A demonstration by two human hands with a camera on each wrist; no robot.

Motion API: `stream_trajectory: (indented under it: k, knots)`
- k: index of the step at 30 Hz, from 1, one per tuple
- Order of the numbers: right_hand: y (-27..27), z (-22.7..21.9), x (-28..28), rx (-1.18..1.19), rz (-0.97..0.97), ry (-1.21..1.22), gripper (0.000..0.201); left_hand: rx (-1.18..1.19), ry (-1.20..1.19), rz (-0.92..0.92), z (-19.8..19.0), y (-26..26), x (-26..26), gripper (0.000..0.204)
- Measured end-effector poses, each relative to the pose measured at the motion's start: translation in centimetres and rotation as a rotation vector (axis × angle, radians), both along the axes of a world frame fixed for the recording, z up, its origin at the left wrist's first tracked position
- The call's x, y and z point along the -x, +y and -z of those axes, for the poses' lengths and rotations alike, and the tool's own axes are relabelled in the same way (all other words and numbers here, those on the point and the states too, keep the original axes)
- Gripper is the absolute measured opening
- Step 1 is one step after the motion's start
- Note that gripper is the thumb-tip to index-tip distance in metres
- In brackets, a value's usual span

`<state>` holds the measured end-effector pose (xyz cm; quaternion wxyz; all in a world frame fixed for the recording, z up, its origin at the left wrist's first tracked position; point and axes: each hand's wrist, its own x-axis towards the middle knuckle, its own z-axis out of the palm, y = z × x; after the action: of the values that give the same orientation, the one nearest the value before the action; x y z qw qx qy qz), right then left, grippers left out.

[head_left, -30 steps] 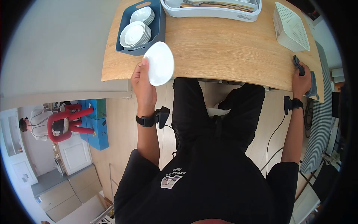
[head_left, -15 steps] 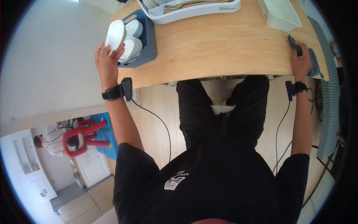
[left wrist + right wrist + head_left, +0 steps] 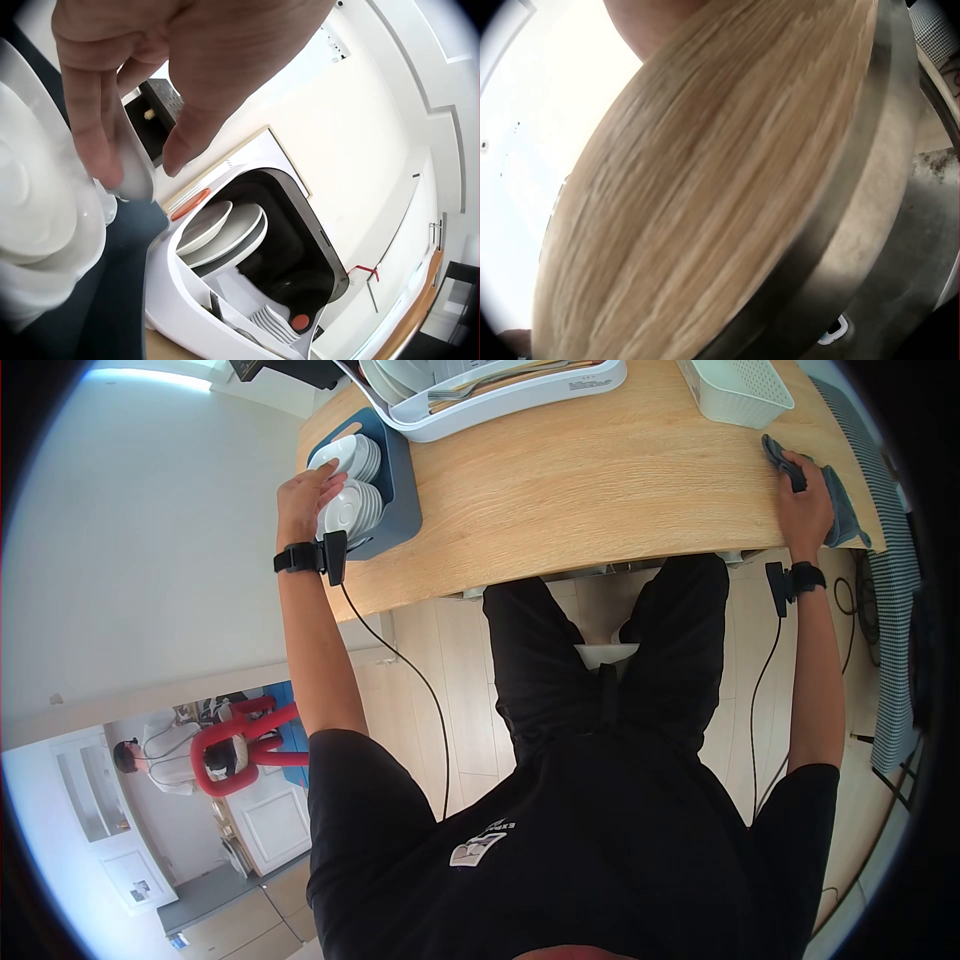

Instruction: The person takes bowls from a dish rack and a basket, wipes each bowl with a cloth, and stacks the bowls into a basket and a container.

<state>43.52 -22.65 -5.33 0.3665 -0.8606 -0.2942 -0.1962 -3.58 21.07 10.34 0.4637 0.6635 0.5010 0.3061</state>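
In the head view my left hand (image 3: 308, 500) reaches over the blue-grey basket (image 3: 402, 480). Its fingers are fairly straight against a small white dish (image 3: 135, 169), and in the left wrist view the thumb stands slightly off that dish's other side. White dishes (image 3: 365, 460) stand stacked on edge in the basket's far half, with a stack of round white dishes (image 3: 350, 510) nearer. At the table's right end my right hand (image 3: 805, 510) grips a dark grey cloth (image 3: 845, 515), bunched at the thumb side and spread beside the palm.
A white dish rack (image 3: 520, 402) with plates (image 3: 229, 232) and cutlery stands behind the basket. A perforated cream basket (image 3: 740, 395) sits at the back right of the wooden table (image 3: 580, 490). Cables hang from both wrist cameras. Another person (image 3: 165, 750) is in the background, left.
My left hand went left with the white dish, from the table's front edge to above the basket, then lowered it in among the stacks. The right hand stays on the cloth.
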Motion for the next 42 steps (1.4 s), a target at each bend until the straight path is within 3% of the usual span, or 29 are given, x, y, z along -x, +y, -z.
stream_trajectory:
  k: [4,12,19,22,25,27,33,42]
  knots:
    - [-0.1,0.0,0.0,0.037,0.016,0.004,0.03,-0.108,0.122,0.036,1.4,1.6,0.0,0.02]
    - [-0.2,0.1,0.0,-0.005,0.0,0.01,0.031,-0.162,0.54,-0.094,1.5,2.8,0.0,0.043]
    - [-0.2,-0.3,0.1,0.04,0.018,0.007,0.029,-0.103,0.428,-0.089,1.1,-0.1,-0.2,0.045]
    - [-0.1,-0.2,0.1,0.045,0.013,-0.019,0.029,-0.142,0.461,-0.094,1.0,-0.2,0.2,0.059]
    - [-0.2,0.0,-0.1,0.03,0.008,-0.019,0.029,-0.221,0.58,-0.092,1.1,0.5,0.5,0.072]
    - [-0.2,0.1,-0.2,0.008,-0.008,-0.009,0.03,-0.58,0.711,0.049,1.6,1.5,0.7,0.072]
    - [-0.1,0.0,-0.2,0.026,0.026,0.015,0.03,-0.436,0.856,0.233,0.9,-0.2,-1.3,0.071]
    - [-0.1,0.1,-0.3,-0.011,-0.005,0.003,0.03,-0.314,0.894,0.321,2.6,3.4,-0.7,0.082]
